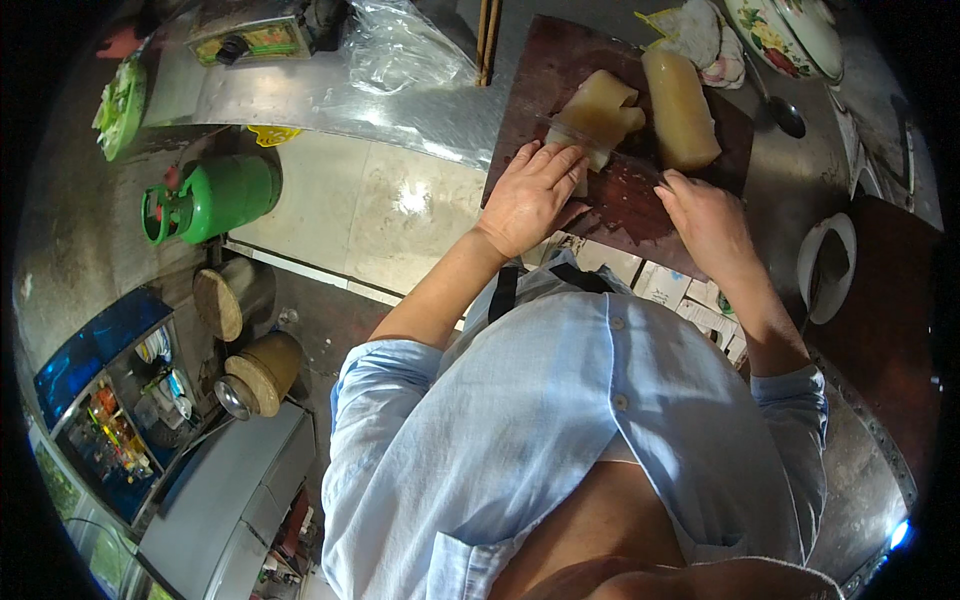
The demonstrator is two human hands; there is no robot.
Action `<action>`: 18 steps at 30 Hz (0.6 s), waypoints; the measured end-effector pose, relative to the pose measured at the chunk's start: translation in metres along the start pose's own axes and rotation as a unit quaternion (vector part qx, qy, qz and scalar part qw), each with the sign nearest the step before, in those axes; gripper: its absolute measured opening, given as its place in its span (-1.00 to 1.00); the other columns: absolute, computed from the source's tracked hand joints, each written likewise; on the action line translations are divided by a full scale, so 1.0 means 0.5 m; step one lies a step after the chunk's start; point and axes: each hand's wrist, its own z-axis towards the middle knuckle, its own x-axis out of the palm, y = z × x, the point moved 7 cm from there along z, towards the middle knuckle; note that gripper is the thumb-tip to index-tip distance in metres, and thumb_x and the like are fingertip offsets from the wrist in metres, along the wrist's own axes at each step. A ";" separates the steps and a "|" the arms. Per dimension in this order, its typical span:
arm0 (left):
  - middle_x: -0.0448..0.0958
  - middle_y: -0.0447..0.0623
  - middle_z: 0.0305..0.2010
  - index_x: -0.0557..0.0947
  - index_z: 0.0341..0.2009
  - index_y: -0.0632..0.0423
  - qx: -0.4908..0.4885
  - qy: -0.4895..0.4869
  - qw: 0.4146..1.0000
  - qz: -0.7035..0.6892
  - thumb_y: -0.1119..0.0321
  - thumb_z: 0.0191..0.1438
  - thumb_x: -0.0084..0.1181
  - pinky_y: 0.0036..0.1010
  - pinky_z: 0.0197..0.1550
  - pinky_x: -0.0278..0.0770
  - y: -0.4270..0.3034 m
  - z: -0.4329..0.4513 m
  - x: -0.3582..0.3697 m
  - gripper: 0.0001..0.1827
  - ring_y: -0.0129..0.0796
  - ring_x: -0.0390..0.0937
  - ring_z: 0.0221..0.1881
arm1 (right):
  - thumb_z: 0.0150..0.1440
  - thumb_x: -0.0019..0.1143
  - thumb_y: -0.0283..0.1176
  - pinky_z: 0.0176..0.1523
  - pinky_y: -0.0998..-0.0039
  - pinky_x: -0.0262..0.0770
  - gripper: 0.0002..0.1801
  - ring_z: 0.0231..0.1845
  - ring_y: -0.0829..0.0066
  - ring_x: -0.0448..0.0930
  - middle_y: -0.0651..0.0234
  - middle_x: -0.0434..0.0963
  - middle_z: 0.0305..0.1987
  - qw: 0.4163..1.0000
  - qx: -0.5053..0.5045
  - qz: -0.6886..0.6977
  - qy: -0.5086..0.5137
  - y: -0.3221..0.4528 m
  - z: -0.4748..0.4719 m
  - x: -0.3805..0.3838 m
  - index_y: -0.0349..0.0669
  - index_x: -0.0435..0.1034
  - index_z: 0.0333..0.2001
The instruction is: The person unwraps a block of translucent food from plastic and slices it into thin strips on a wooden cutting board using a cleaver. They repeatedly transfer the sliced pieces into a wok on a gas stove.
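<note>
A dark reddish-brown cutting board [630, 214] lies before me on the metal counter. My left hand [536, 191] rests on its left part, holding down the near end of a pale yellow, partly folded sheet of food [598, 105]. In my right hand [705, 217] is what looks like a knife, its handle mostly hidden by the fingers. The thin knife blade [600, 142] is seen nearly edge-on, reaching left across the food, close to my left fingertips. Beyond my right hand lies a thick yellowish, translucent roll of food [681, 109].
Wooden chopsticks [488, 41] and a clear plastic bag [405, 52] lie left of the board. To the right are a cloth [697, 34], a metal spoon [784, 116], a flowered enamel pot [780, 34] and a white bowl [827, 268]. A green gas cylinder [225, 196] stands below left.
</note>
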 end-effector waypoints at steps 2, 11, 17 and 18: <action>0.39 0.05 0.07 0.50 -0.03 0.20 -0.001 -0.006 1.000 0.000 0.22 -0.11 0.24 -0.21 0.16 0.26 0.000 -0.001 0.000 -0.47 -0.08 0.32 0.10 | 0.19 -0.08 -0.29 -0.37 0.12 0.42 -0.78 -0.39 -0.01 0.53 0.03 0.50 -0.47 1.000 -0.008 -0.004 0.009 0.002 0.002 0.003 -0.24 0.34 -0.26; 0.41 0.05 0.04 0.50 -0.04 0.21 0.004 -0.019 1.000 -0.024 0.28 -0.14 0.25 -0.23 0.11 0.29 0.001 -0.008 -0.009 -0.48 -0.08 0.34 0.08 | 0.21 -0.11 -0.27 -0.37 0.08 0.40 -0.75 -0.41 -0.04 0.52 0.00 0.49 -0.49 1.000 0.020 0.013 0.011 -0.029 0.003 0.037 -0.26 0.32 -0.34; 0.41 0.04 0.05 0.49 -0.03 0.18 -0.007 -0.025 1.000 -0.017 0.29 -0.14 0.25 -0.21 0.15 0.25 0.005 -0.019 -0.008 -0.47 -0.09 0.33 0.10 | 0.20 -0.09 -0.26 -0.38 0.11 0.41 -0.74 -0.42 -0.01 0.53 0.03 0.49 -0.50 0.999 0.033 0.021 -0.007 -0.006 -0.005 0.002 -0.24 0.31 -0.36; 0.41 0.04 0.05 0.49 -0.02 0.17 -0.008 -0.024 1.000 -0.015 0.29 -0.13 0.25 -0.20 0.16 0.24 0.005 -0.020 -0.007 -0.48 -0.09 0.33 0.10 | 0.20 -0.09 -0.26 -0.38 0.11 0.41 -0.75 -0.42 0.00 0.53 0.04 0.49 -0.50 0.999 0.031 0.015 -0.003 -0.002 -0.006 0.002 -0.24 0.31 -0.36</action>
